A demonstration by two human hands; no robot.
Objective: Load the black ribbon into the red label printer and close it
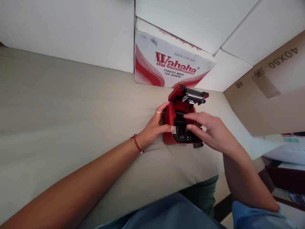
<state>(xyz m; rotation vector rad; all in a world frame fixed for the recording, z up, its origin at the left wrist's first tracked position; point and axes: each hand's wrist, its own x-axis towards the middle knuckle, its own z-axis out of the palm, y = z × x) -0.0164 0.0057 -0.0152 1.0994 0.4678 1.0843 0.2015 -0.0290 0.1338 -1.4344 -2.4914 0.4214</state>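
A small red printer point(169, 121) with a black front panel stands on a beige cloth-covered surface point(59, 105), its lid point(189, 93) flipped open towards the back. My left hand point(154, 128) wraps around the printer's left side, thumb on the front corner, with a gold ring on one finger and a red cord at the wrist. My right hand point(209, 130) hovers over the printer's open top and front panel, fingers stretched out and apart, holding nothing. Its fingertips reach towards the open compartment; I cannot tell whether they touch it.
A white and red Wahaha water carton point(166, 60) stands right behind the printer. Plain white boxes point(71, 28) line the back. A brown cardboard box point(269, 92) marked 40X50 leans at the right. The cloth's edge drops off near my lap at the bottom right.
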